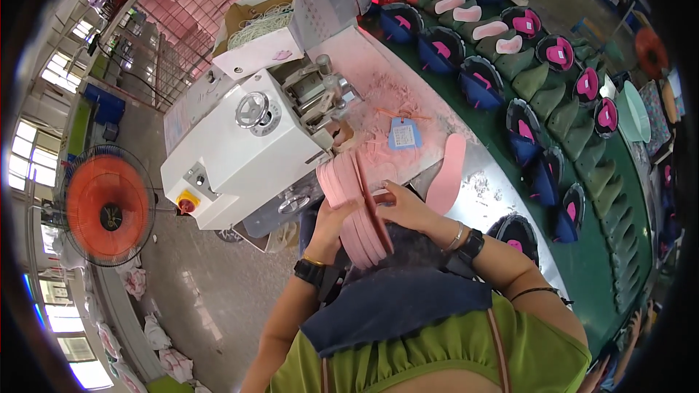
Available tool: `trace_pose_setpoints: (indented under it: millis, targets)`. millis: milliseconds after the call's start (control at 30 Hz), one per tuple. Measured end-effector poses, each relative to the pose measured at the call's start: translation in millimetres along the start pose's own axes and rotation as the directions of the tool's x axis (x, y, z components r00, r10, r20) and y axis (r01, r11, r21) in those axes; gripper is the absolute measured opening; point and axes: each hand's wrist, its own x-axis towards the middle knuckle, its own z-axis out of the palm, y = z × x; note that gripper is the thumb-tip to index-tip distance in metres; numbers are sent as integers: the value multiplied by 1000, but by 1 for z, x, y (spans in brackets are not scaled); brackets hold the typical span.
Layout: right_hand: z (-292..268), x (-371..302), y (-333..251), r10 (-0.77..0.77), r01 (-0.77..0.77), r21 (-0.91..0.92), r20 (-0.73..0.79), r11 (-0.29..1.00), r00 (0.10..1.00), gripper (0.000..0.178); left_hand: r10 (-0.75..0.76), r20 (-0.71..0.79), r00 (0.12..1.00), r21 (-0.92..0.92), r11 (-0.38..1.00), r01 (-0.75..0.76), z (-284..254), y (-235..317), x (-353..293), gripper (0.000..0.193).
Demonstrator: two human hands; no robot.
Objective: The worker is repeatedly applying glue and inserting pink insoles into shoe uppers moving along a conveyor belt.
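A thick stack of pink insoles [351, 188] stands on edge in front of my body, beside the white machine [237, 149]. My left hand [333, 227] is wrapped round the stack's left side. On the other side, my right hand [402, 206] has its fingers bent against the stack's right face, where one insole seems slightly parted from the others. One more pink insole [446, 175] lies flat on the metal worktop to the right. Beyond it sits a blue tag [404, 133] with a printed label.
Pink dust and scraps cover the worktop [375, 76] by the machine's metal rollers. An open white box of cords [258, 29] stands behind the machine. To the right, a green conveyor [539, 105] carries several dark shoe uppers [480, 81]. An orange fan [109, 204] is at the left.
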Motion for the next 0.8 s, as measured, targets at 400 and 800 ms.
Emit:
trace_pose_setpoints:
  millis: [400, 800]
  targets:
    - [-78, 109, -24, -311, 72, -604, -302, 794, 901, 36, -133, -4, 991, -170, 977, 131, -31, -12, -37, 40]
    - [-87, 124, -68, -314, 32, -639, -333, 769, 889, 44, -125, 17, 992, -148, 981, 126, -38, -12, -47, 47]
